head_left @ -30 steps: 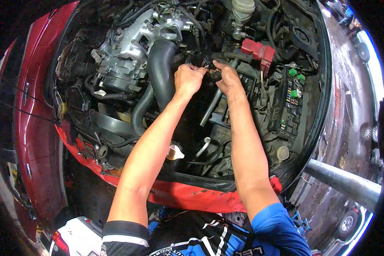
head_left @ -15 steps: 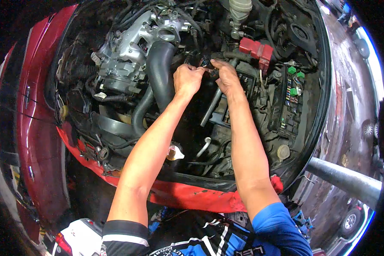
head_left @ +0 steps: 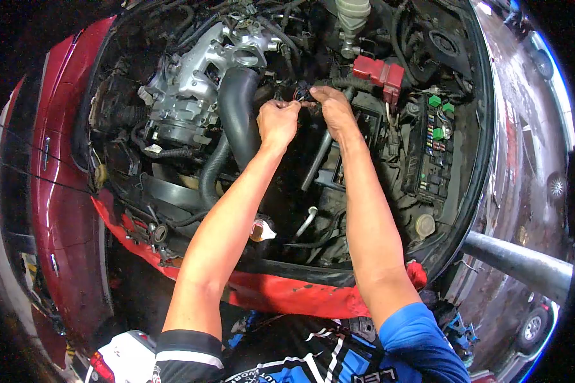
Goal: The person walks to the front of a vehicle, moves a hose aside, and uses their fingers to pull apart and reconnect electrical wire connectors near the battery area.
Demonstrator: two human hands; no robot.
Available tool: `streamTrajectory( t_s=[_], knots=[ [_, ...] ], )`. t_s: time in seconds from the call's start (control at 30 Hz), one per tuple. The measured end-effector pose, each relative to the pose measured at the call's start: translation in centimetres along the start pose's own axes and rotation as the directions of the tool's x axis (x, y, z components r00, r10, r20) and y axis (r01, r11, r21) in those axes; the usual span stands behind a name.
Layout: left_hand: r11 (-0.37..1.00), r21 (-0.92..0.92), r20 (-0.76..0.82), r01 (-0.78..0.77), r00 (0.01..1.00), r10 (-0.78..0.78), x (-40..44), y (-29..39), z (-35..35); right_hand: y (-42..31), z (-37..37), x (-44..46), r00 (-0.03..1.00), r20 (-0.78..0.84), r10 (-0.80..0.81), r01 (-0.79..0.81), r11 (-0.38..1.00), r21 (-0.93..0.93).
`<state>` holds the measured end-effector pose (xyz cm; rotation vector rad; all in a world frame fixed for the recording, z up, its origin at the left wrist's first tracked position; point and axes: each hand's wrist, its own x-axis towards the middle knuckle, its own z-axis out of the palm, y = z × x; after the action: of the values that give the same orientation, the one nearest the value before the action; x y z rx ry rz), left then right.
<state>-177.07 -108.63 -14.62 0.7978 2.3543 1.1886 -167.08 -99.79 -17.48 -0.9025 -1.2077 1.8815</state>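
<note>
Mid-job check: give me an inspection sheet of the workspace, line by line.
Surface: engine bay, grimy, in deep shadow between the forearms.
Job's things: thin wires at the fingertips; what they join is too small to tell.
Clutter: nothing seen that is surely loose.
Hands: left hand, fingers pinched at the wires; right hand close beside it, grip unclear.
Cables: black conduit beside the silver engine part; fuse box uncovered.
Surroundings: dark red car at picture left, metal post at picture right.
</note>
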Motion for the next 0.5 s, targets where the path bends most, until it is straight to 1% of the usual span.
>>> streamTrajectory(
  t_s=[0.13, 0.3, 0.33, 0.43, 0.5],
  knots=[
    [0.999, 0.045, -0.036, -0.02, 0.999, 0.022, 0.2, 0.1, 0.2, 0.9, -0.4, 0.7, 1.0, -0.003, 0.015, -0.015, 1.0, -0.003],
    [0.995, 0.095, -0.042, -0.026, 0.999, 0.03, -0.1, 0.8, 0.0, 1.0, -0.6, 0.8, 0.998, 0.019, 0.061, -0.063, 0.994, 0.087],
    [0.992, 0.117, -0.047, -0.049, 0.997, 0.055, -0.1, 0.8, 0.0, 1.2, -0.7, 1.0, 0.997, 0.028, 0.073, -0.076, 0.991, 0.11],
    [0.978, 0.175, -0.057, -0.116, 0.99, 0.127, -0.2, 1.1, -0.1, 0.7, -0.5, 0.6, 0.993, -0.012, 0.116, -0.114, 0.989, 0.092],
    [0.967, 0.203, -0.064, -0.155, 0.983, 0.171, -0.4, 1.1, -0.1, -0.6, 0.0, -0.7, 0.989, -0.087, 0.122, -0.115, 0.99, 0.086]
  ],
)
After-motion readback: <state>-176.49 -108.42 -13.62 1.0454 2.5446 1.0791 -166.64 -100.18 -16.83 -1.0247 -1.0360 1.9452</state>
